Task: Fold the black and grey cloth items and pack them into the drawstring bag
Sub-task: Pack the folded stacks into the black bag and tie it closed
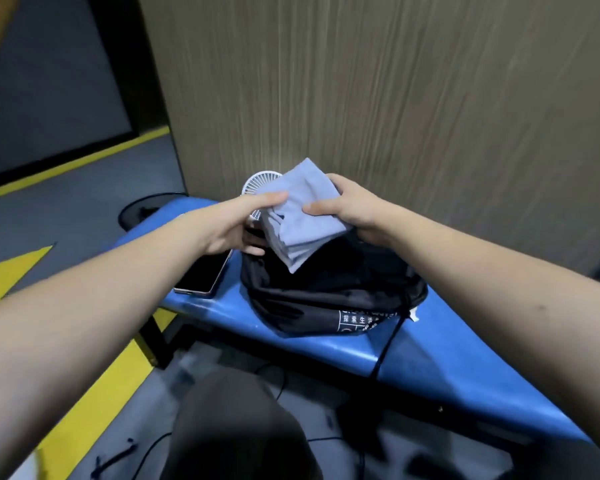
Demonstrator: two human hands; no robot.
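Both hands are holding the folded grey cloth [300,216] right above the black drawstring bag [329,296], which is sitting on the blue bench [440,344]. The left hand [238,225] is pinching the cloth's left edge, thumb on top and fingers curled underneath, and the right hand [352,209] is gripping the right side with its thumb pressed flat across the top. So the cloth is sitting between the two grips, its lower corner already dipping toward the bag's mouth.

To do this bit well, the person probably wants to keep the fold squeezed tight so the layers aren't fanning out, and maybe free one hand to hold the bag's opening wide before sliding the cloth in corner first. A phone [203,275] is lying just left of the bag, and a small white fan [257,183] is peeking out behind the cloth, so there's little room for sloppy moves.
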